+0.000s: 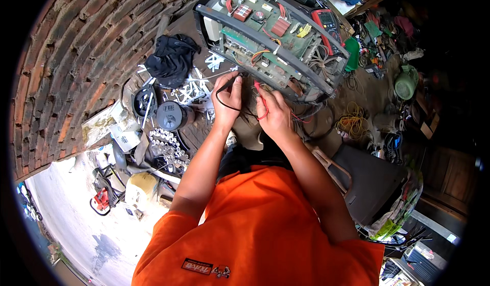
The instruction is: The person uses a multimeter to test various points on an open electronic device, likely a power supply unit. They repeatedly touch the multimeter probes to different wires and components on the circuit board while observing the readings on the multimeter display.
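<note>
My left hand (228, 104) is closed on a black test probe (229, 82), and its black lead loops down past the wrist. Pinched in my right hand (276, 116) is a red test probe (256, 84), pointing up toward the near edge of an opened electronic device (286, 57). That device has a dark metal frame, with circuit boards, red components and bundled wires exposed. Both probe tips are close to its near side; whether they touch any part cannot be made out. A red and black multimeter (325, 25) stands behind the device's right side, its display too small to read.
Left on the workbench lie a black cloth (172, 59), scattered white strips (191, 90), a round dark container (171, 115) and a heap of shiny small parts (166, 145). A brick wall (76, 61) rises at left. Right are coiled yellow wire (352, 120) and a dark seat (365, 176).
</note>
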A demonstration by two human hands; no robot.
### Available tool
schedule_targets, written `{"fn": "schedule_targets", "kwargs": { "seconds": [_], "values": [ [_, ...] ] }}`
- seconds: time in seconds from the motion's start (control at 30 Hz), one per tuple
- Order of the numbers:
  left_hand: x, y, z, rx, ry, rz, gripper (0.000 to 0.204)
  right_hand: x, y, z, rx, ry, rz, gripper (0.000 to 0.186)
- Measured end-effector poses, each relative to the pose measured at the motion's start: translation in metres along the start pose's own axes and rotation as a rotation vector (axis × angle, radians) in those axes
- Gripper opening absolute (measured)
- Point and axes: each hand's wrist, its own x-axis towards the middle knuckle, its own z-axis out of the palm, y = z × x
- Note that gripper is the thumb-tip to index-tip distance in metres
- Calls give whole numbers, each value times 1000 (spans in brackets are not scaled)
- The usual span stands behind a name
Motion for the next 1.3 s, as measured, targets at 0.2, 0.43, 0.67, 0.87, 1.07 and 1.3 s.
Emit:
{"fn": "schedule_targets", "kwargs": {
  "seconds": [0.2, 0.43, 0.67, 0.87, 1.07, 1.3],
  "values": [
    [10, -11, 12, -53, -23, -59, 21, 3, 2, 7, -25, 44, 24, 27],
    [17, -4, 13, 104, -20, 105, 20, 8, 0, 6, -38, 38, 64, 27],
    [17, -4, 12, 118, -29, 135, 17, 9, 3, 8, -42, 55, 74, 25],
    [18, -4, 13, 149, -37, 186, 16, 12, 2, 7, -34, 52, 92, 27],
    [21, 1, 14, 217, -85, 196, 14, 20, -2, 9, 5, 77, 145, 26],
    [22, -6, 18, 207, -55, 275, 15, 25, -1, 16, 79, 135, 205, 21]
  ]
}}
